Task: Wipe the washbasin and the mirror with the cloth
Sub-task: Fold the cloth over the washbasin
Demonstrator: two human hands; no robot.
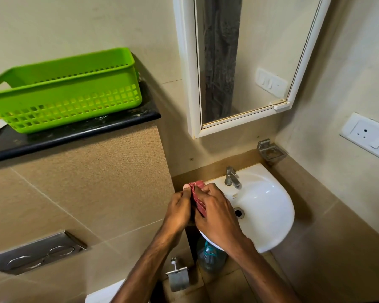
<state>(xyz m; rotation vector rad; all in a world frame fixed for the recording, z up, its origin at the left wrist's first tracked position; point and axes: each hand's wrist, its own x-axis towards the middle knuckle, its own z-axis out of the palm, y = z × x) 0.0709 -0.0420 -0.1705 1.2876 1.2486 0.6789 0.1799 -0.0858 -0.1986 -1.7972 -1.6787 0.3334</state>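
Note:
A small white washbasin point(269, 206) with a chrome tap point(232, 178) hangs in the corner at the lower right. Above it a white-framed mirror point(258, 51) is fixed to the wall. A red cloth point(197, 200) is bunched between both my hands over the basin's left rim. My left hand point(178, 212) grips the cloth from the left, and my right hand point(214, 213) holds it from the right. Most of the cloth is hidden inside my fingers.
A green plastic basket point(66, 92) stands on a black ledge point(74, 132) at the left. A metal holder point(270, 150) sits behind the basin, a socket point(368, 136) on the right wall. Below are a flush plate point(37, 252), a paper holder point(177, 274) and a water bottle point(210, 256).

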